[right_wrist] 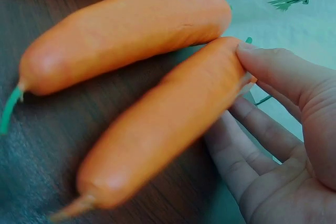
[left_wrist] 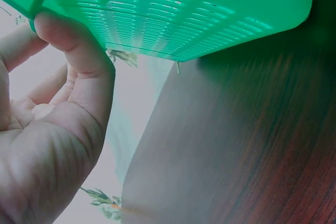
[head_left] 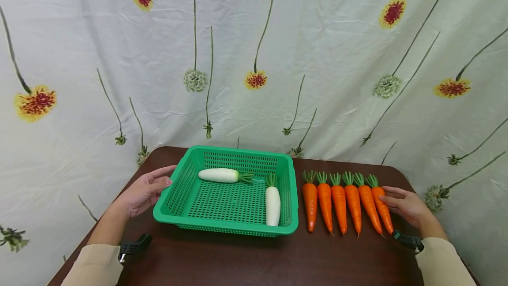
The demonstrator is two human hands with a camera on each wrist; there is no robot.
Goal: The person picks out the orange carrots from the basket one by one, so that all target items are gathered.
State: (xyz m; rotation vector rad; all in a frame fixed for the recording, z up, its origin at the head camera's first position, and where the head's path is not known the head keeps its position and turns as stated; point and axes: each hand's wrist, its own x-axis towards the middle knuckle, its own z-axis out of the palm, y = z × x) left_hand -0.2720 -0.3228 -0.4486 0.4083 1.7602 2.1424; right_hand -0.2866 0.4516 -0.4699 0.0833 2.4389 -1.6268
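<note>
A green plastic basket (head_left: 222, 228) stands on the table with two white radishes inside. One radish (head_left: 218, 175) lies crosswise near the back wall, the other radish (head_left: 272, 206) lengthwise by the right wall. My left hand (head_left: 144, 192) pinches the basket's left rim; in the left wrist view its thumb (left_wrist: 79, 45) presses the rim's edge. Right of the basket, several orange carrots lie in a row, green tops pointing away. My right hand (head_left: 409, 206) holds the rightmost carrot (head_left: 382, 210) near its top, thumb on the upper side and fingers at its far side, partly hidden.
The dark brown wooden table (head_left: 254, 261) runs back to a white curtain (head_left: 317, 34) printed with flowers, close behind the basket. The leftmost carrot (head_left: 310, 204) lies just beside the basket's right wall. Dark straps (head_left: 132, 246) are worn at both wrists.
</note>
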